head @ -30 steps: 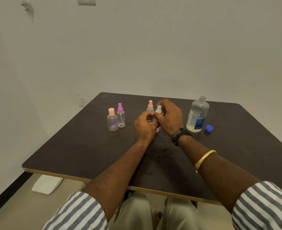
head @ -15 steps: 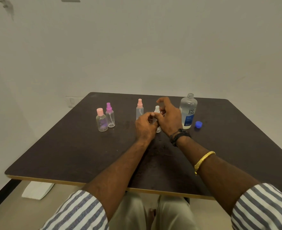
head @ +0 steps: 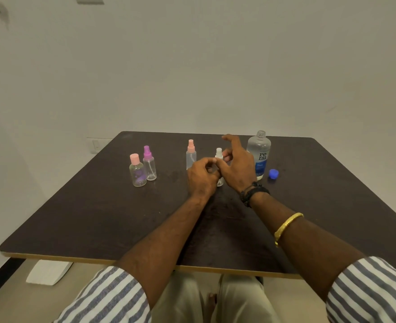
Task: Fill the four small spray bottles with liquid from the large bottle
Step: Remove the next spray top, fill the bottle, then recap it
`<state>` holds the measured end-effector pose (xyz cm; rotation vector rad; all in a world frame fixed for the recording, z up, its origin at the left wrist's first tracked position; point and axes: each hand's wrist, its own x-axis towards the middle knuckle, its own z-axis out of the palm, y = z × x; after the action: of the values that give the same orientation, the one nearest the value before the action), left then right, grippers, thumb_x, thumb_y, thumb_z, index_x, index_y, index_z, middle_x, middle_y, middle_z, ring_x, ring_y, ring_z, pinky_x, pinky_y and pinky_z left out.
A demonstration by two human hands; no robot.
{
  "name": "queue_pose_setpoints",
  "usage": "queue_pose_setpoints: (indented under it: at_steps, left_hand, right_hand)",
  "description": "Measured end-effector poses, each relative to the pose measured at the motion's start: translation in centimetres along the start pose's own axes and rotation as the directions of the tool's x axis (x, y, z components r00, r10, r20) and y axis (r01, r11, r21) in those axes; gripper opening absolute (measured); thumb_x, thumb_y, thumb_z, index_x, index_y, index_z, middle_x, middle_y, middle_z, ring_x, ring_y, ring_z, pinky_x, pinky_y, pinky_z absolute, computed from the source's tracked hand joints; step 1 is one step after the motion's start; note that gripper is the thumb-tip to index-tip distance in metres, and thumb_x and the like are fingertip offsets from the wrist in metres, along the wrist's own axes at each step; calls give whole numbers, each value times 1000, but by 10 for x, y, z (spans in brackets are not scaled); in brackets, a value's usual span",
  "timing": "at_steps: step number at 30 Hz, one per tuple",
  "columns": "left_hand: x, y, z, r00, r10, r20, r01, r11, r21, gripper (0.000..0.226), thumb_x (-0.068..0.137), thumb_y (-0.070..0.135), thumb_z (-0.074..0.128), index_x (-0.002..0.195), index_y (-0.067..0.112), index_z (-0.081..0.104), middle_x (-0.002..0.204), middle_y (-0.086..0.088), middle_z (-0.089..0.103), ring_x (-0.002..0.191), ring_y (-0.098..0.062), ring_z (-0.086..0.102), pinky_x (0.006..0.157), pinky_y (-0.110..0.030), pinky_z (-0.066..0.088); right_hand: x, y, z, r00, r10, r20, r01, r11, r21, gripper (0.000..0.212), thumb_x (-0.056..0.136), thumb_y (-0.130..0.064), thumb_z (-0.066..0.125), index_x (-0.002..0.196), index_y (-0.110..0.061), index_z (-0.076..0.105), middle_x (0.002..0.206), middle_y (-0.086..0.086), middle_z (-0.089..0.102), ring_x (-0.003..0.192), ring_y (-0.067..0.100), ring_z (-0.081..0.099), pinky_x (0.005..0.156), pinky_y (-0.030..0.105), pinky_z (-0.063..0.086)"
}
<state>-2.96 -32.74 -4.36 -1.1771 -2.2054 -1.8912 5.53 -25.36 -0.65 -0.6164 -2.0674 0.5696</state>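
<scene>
A small clear spray bottle with a white top (head: pixel 219 155) stands mid-table. My left hand (head: pixel 203 177) is wrapped round its body. My right hand (head: pixel 235 163) touches its neck with thumb and fingers, the index finger raised. The large clear bottle (head: pixel 259 155) with a blue label stands uncapped just right of my right hand. Its blue cap (head: pixel 273 173) lies beside it on the table. A pink-topped spray bottle (head: pixel 190 155) stands left of my hands. Farther left stand a purple-topped spray bottle (head: pixel 149 163) and a pink-capped bottle (head: pixel 136 170), touching each other.
The dark table (head: pixel 99 217) has a light wooden front edge near my lap. A white wall rises behind it. A white flat object (head: pixel 49 272) lies on the floor under the table's left front corner.
My right hand has loosened from over the white-topped bottle, its fingers now spread and the white top showing. My left hand stays on the bottle. The view shifted slightly.
</scene>
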Motion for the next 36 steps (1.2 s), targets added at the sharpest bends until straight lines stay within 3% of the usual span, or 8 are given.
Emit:
queue_pose_setpoints:
  at_steps: [3,6,12,18,21,27,32,36]
  left_hand:
    - [0,0,1,1000,-9,1,9,1000,-5,12,88,19,75,100,16,74,86,10,71,77,1,66,69,-13,54]
    - [-2,2,1,1000,-3,-3,3,1000,9,3,87,17,75,88,19,73,82,10,71,75,1,66,67,-12,54]
    - [-1,-1,-1,1000,1,8,-1,1000,5,10,84,17,78,92,22,74,81,12,71,76,-3,69,69,-19,59]
    - [-1,-2,2,1000,16,11,-17,999,27,8,87,13,74,94,17,75,86,8,72,78,-3,67,71,-15,55]
    - [-1,-1,0,1000,3,6,-3,1000,12,7,83,19,79,84,23,73,81,11,73,75,-2,68,65,-14,55]
    - [-1,-2,-2,1000,9,14,-9,1000,15,14,86,19,78,99,17,75,83,14,68,73,2,65,65,-7,51]
    - [1,-4,0,1000,-4,14,3,999,37,12,85,16,78,97,18,75,84,9,73,76,-2,68,68,-15,56]
    - [-1,-2,-2,1000,-17,20,16,1000,16,15,81,24,82,93,19,75,83,8,74,75,-4,69,66,-17,57]
  right_hand:
    - [-2,-2,0,1000,-16,21,15,999,29,60,87,-19,70,141,-23,45,97,0,67,89,15,65,80,33,60]
    - [0,0,0,1000,-8,10,8,1000,-6,65,84,-34,77,140,-22,46,101,0,64,89,13,62,78,27,57]
    - [-2,3,2,1000,8,-5,-9,999,-36,59,86,-27,75,137,-23,47,84,-3,62,81,14,63,76,38,60]
    - [-5,-1,1,1000,-8,15,8,1000,0,66,85,-29,73,143,-23,42,107,5,67,95,17,65,83,36,60]
    - [-3,1,1,1000,11,6,-11,999,-31,68,83,-36,78,141,-21,46,101,2,63,91,14,61,81,35,59]
    - [-4,3,2,1000,-23,9,23,1000,3,62,85,-22,75,140,-22,46,91,-1,65,84,15,64,79,39,61]
    - [-4,2,2,1000,-17,23,17,1000,-10,66,85,-33,76,142,-22,44,102,4,67,89,15,63,80,31,58]
    - [-3,2,2,1000,-16,23,16,1000,-10,59,86,-28,77,138,-23,49,91,1,65,85,16,64,80,38,60]
